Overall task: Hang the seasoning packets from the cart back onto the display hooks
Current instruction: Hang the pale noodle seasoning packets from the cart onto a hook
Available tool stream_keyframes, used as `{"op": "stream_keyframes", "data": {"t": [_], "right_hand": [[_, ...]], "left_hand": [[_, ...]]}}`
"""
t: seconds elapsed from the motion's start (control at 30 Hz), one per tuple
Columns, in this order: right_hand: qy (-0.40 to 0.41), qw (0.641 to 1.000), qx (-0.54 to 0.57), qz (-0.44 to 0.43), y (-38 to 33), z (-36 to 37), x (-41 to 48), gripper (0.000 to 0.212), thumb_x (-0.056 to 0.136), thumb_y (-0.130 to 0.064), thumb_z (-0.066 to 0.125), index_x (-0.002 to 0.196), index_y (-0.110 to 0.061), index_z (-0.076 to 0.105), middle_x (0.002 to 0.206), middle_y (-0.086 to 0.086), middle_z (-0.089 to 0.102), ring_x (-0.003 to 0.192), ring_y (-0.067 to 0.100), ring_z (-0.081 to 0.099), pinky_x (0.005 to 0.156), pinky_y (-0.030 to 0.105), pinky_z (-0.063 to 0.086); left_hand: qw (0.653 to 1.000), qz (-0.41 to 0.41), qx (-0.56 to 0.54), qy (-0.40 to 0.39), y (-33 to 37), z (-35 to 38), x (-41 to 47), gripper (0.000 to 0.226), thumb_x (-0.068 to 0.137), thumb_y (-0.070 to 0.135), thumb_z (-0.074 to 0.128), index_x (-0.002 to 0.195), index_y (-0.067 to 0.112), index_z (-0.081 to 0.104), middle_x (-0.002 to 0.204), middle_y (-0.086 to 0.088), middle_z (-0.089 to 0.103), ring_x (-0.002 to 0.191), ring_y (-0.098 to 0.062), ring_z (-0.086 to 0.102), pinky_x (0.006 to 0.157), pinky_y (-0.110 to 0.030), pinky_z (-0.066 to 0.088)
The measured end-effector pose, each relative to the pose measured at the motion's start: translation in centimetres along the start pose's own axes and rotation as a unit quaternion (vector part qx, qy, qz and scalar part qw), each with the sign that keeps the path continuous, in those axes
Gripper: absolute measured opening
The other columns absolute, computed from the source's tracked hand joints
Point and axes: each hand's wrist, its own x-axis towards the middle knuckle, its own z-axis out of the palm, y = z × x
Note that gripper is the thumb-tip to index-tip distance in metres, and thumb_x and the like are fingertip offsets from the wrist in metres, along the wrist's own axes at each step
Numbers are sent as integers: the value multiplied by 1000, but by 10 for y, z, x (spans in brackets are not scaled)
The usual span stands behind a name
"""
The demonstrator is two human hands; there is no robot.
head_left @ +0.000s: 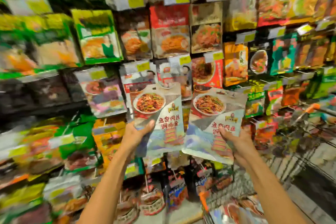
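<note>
Blurred shop shelving fills the view, and nearest to me my left hand [135, 133] pinches the lower left edge of one seasoning packet [163, 114], thumb curled over its front and fingers hidden behind. My right hand [236, 140] grips a matching second packet [212, 123] the same way at its lower right. Both stand upright, side by side before the hanging display packets [169, 31], with the wire cart [283, 165] at my right.
</note>
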Motion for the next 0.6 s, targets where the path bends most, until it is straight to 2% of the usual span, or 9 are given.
{"op": "stream_keyframes", "data": {"t": [0.07,0.17,0.27,0.37,0.43,0.5,0.53,0.6], "right_hand": [[-55,998,3,6,1,45,2,9,86,-7,64,94,-12,64,82,8,71,69,24,68,55,38,58],[-112,993,17,19,10,102,2,12,82,-6,66,94,-8,65,81,8,74,67,18,72,51,34,58],[-165,985,18,44,23,163,-6,18,75,-11,72,91,-7,66,76,11,74,63,25,71,53,43,58],[-206,976,8,69,37,221,-19,13,81,-3,68,93,-4,64,69,7,73,57,21,70,45,35,55],[-234,969,4,79,47,254,-29,19,82,-2,68,99,2,61,65,6,72,53,19,68,43,32,54],[-239,968,-8,74,58,280,-37,14,82,0,68,89,6,58,52,-2,68,43,8,64,39,21,50],[-234,970,-18,66,63,292,-41,12,81,1,69,82,3,57,47,-6,65,40,3,61,36,16,46],[-240,968,-22,68,73,310,-44,14,80,1,70,88,5,61,54,-2,69,45,5,65,36,14,44]], "left_hand": [[999,8,17,42,5,-49,-10,14,82,15,72,89,5,69,76,0,67,62,-4,60,52,-8,44],[995,18,44,92,7,-108,-25,16,82,10,71,92,-2,69,81,-1,68,57,6,59,54,-6,43],[989,13,45,140,7,-166,-42,20,82,9,70,97,-5,69,89,-8,69,72,-8,61,60,-11,46],[981,3,39,190,2,-224,-55,23,81,14,72,93,-6,69,82,-10,68,75,-15,58,62,-22,45],[975,1,40,217,-5,-257,-61,30,80,13,73,93,-14,66,78,-13,67,66,-13,57,61,-20,44],[971,0,48,236,-13,-285,-63,33,80,11,73,92,-18,63,78,-24,68,61,-9,55,60,-17,43],[969,-1,52,240,-18,-298,-62,31,80,11,73,91,-17,63,81,-30,67,62,-10,55,59,-17,44],[969,-6,47,244,-27,-321,-59,25,80,11,73,93,-9,68,89,-24,70,72,-14,59,62,-21,46]]}}
